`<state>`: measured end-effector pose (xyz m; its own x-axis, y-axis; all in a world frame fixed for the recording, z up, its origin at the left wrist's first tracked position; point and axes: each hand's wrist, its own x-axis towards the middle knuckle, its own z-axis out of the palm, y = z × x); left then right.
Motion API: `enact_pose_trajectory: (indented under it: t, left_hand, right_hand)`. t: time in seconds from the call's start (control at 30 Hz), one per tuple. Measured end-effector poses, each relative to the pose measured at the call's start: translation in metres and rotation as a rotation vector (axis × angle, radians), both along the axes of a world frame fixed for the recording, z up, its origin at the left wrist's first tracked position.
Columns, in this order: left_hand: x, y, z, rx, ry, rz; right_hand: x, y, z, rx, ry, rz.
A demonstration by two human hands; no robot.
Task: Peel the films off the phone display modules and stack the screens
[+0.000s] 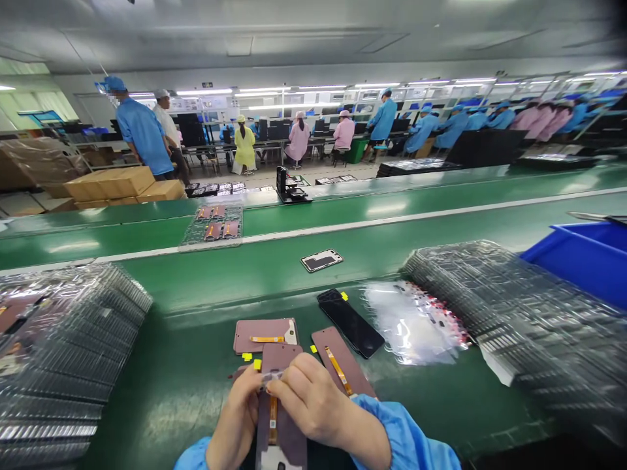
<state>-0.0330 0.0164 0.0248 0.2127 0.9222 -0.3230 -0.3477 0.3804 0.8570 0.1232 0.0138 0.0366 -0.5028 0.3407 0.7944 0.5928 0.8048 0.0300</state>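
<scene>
In the head view, my left hand (pixel 238 410) and my right hand (pixel 313 399) meet with closed fingers on a small clear film piece (pixel 271 376). Directly beneath them lies a phone screen panel (pixel 290 436), brown back up, with an orange flex cable (pixel 273 418). Whether either hand also touches this panel cannot be made out. Another brown-backed panel (pixel 240 334) lies just beyond, and one more (pixel 341 356) sits tilted to the right of my hands. A dark phone screen (pixel 351 324) rests beside it, face up. Yellow tabs (pixel 247 357) stick out at the panels' edges.
Stacked clear trays stand at left (pixel 117 320) and right (pixel 490 294). Clear film sheets (pixel 406 320) lie before the right stack, with a blue bin (pixel 582 254) behind. On the green conveyor (pixel 392 248) are a phone part (pixel 322 260) and a filled tray (pixel 213 225). People work beyond.
</scene>
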Motion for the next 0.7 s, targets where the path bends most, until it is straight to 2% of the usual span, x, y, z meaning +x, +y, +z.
enact_pose_trajectory:
  t: [0.1,0.23,0.3,0.4,0.47,0.53,0.57,0.6,0.7]
  left_hand:
    - [-0.007,0.009,0.01,-0.13,-0.048,-0.1]
    - [-0.01,0.025,0.017,-0.161,0.012,-0.212]
    - [-0.011,0.037,0.018,-0.174,0.043,-0.15]
    - [-0.015,0.057,0.016,-0.209,0.14,0.072]
    - [-0.02,0.069,0.014,-0.223,0.203,0.164]
    - [-0.027,0.079,0.014,-0.207,0.229,0.2]
    - [-0.031,0.083,0.015,-0.196,0.23,0.214]
    - [-0.035,0.086,0.016,-0.185,0.225,0.231]
    - [-0.046,0.092,0.018,-0.184,0.199,0.262]
  right_hand:
    - [-0.003,0.002,-0.003,0.026,-0.048,0.054]
    - [-0.002,-0.004,0.001,0.048,-0.085,0.134]
    - [0.005,-0.012,0.01,0.021,-0.08,0.147]
    - [0.025,-0.024,0.029,0.003,0.067,0.118]
    - [0.048,-0.026,0.038,-0.016,0.275,0.024]
    - [0.084,-0.021,0.039,-0.131,0.505,-0.177]
    - [0.106,-0.017,0.037,-0.222,0.607,-0.303]
    - [0.131,-0.011,0.033,-0.314,0.714,-0.488]
    - [0.21,0.009,0.011,-0.378,0.848,-0.772]
